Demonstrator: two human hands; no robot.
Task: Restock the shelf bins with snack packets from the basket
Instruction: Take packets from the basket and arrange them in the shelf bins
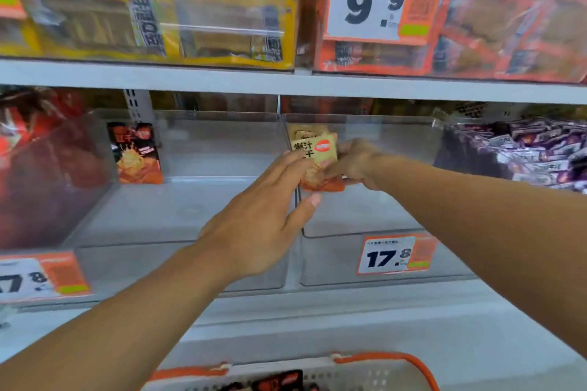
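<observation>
Yellow-orange foil snack packets (317, 155), small stack, held over rear left corner of clear bin (365, 232). Likely light, crinkly, slippery; best gripped by edges. Right hand (355, 165) clasps stack from right. Left hand (263, 216) fingers extended, touching stack's left side. Basket (381, 368) below bin.
</observation>
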